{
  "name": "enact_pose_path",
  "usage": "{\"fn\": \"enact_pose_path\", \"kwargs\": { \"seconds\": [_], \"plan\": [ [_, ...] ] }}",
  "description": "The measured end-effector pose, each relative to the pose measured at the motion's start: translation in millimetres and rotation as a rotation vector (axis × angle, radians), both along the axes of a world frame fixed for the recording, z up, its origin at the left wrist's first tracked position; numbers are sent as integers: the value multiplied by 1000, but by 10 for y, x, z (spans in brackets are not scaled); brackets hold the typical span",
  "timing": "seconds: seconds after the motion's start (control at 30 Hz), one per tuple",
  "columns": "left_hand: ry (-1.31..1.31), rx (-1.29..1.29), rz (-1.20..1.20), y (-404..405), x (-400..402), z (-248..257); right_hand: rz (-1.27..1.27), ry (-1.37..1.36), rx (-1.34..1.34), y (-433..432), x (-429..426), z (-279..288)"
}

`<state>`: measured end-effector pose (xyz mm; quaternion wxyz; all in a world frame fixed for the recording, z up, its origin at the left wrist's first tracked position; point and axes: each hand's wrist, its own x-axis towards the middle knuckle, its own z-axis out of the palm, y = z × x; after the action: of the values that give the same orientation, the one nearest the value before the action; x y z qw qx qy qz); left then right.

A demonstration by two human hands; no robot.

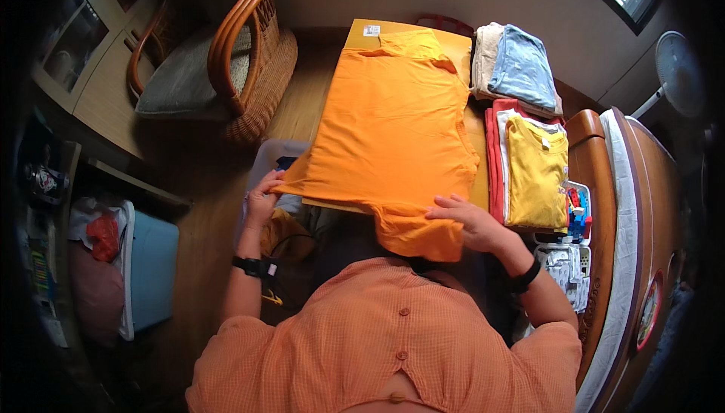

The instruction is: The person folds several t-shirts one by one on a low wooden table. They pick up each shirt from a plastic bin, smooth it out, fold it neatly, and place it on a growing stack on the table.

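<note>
An orange T-shirt [391, 129] lies spread sideways over a yellow table [362, 33], one sleeve at the far end and the other hanging over the near edge. At the shirt's near left corner, my left hand [263, 197] pinches the hem between thumb and fingers and draws it out past the table. My right hand [467, 220] rests with fingers spread on the shirt near the hanging sleeve, on the right; whether it grips any cloth is not plain. The neckline lies along the shirt's right side.
Folded clothes form two stacks at the right, one topped by a blue garment [524, 67], one by a yellow T-shirt [538, 175]. Small baskets of toy bricks [578, 214] and packets [566, 271] stand nearer. A plastic bin of clothes [266, 158], a rattan chair [249, 73] and a blue bin [150, 271] are left.
</note>
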<state>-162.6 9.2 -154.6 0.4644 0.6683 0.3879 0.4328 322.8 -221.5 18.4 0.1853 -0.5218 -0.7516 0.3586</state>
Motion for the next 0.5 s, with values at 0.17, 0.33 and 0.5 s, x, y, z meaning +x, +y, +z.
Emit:
{"fn": "enact_pose_path", "kwargs": {
  "seconds": [0.17,0.33,0.5],
  "plan": [
    [-407,-282,-115,232,-168,512,-331,507,-343,241,386,-186],
    [-600,-399,90,550,227,605,-362,551,-259,1183,677,-512],
    [-430,-402,286,627,351,240,-733,380,-599,1422,411,91]
  ]
}}
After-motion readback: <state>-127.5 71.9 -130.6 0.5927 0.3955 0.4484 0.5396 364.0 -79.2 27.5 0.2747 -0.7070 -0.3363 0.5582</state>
